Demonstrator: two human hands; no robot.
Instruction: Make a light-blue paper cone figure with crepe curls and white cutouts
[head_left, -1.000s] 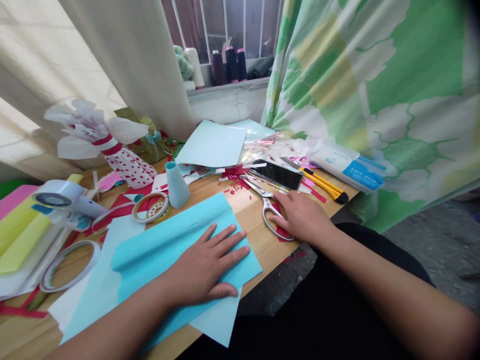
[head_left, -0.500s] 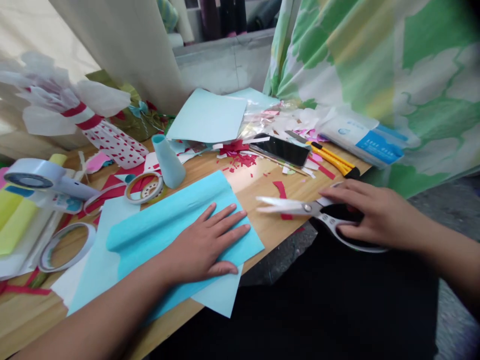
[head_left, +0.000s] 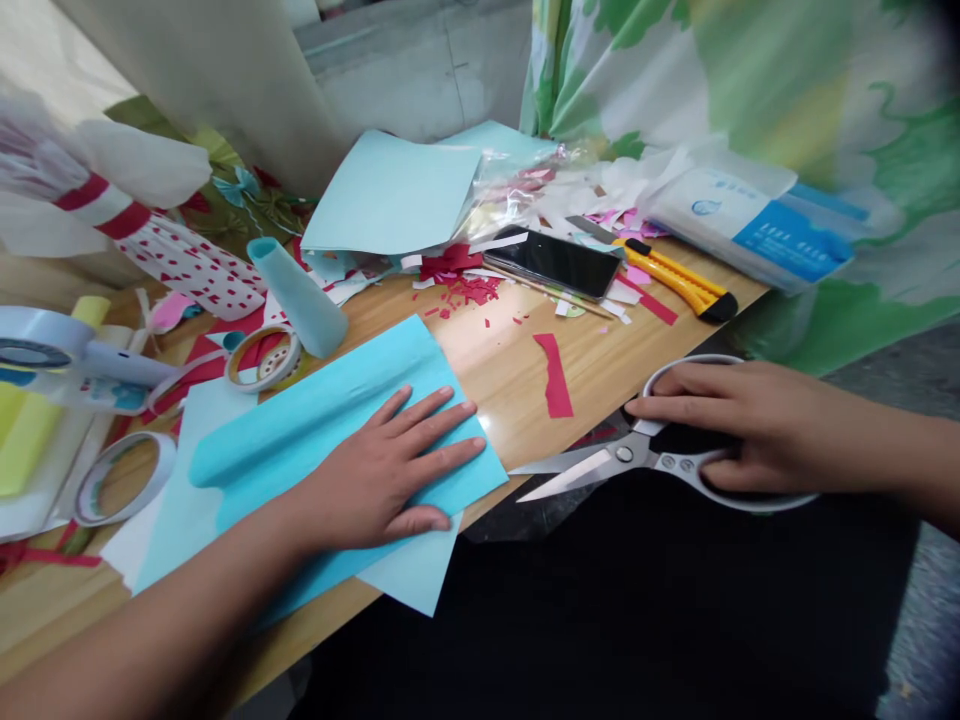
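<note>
Left-hand fingers (head_left: 427,425) spread apart, lying flat and pressing down on a sheet of turquoise crepe paper (head_left: 322,445); thumb lies low along the sheet's near side. Left hand (head_left: 379,470) rests on this sheet, which has one raised, rolled fold running across it and sits on a pale blue card sheet (head_left: 409,565), both on a light wooden counter (head_left: 600,370). Right-hand fingers (head_left: 686,380) curl through the bows of white-handled steel scissors (head_left: 645,452); right hand (head_left: 750,425) grips these just off the counter's near edge, above dark clothing, with blades slightly parted and tips pointing left. Nearest the scissors: a narrow red paper strip (head_left: 553,375) on the counter. Farther out: a cluster of red paper scraps (head_left: 457,285), a black smartphone (head_left: 551,263), and a yellow utility knife (head_left: 675,280). Beyond the left hand stand a pale blue paper cone (head_left: 300,300) and a roll of clear tape (head_left: 262,358). A second tape roll (head_left: 124,478) lies at far left. Loose pale blue paper sheets (head_left: 390,195) and a blue-and-white plastic packet (head_left: 750,215) lie along the back of the counter, against green-and-white patterned cloth (head_left: 750,80).
</note>
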